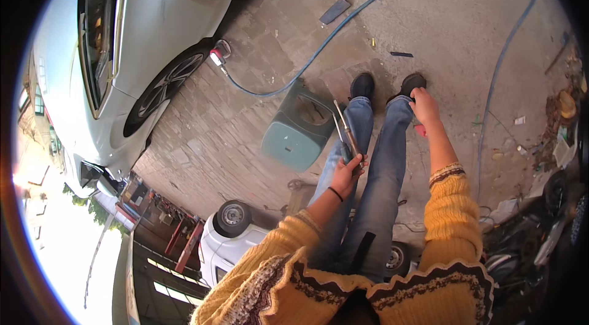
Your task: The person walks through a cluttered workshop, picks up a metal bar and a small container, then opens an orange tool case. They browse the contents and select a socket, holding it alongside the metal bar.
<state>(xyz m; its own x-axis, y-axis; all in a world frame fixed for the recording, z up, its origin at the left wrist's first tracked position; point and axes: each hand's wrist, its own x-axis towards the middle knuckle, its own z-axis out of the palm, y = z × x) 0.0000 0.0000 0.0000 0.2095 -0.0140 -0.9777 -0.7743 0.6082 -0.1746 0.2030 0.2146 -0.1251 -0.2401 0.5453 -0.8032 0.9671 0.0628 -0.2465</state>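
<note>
My left hand (345, 177) is closed round two slim screwdrivers in front of my left thigh, their shafts pointing away from me. One screwdriver (351, 139) has a brown handle; the other screwdriver (345, 153) has a dark greenish handle. My right hand (426, 108) hangs by my right shin, just over the right shoe, with its fingers curled in. Whatever those fingers hold, if anything, is hidden. A small red thing (420, 130) shows beside my right wrist; its kind is unclear. A green plastic stool (291, 144) stands left of my legs.
A silver car (161, 15) with its front wheel (169, 85) fills the left. On the paving, a blue hose (328, 39) runs to a red-and-silver air tool (217, 57). A dark flat block (335, 11) lies ahead. Scrap parts (527, 227) are piled at right; a white car (230, 242) stands behind.
</note>
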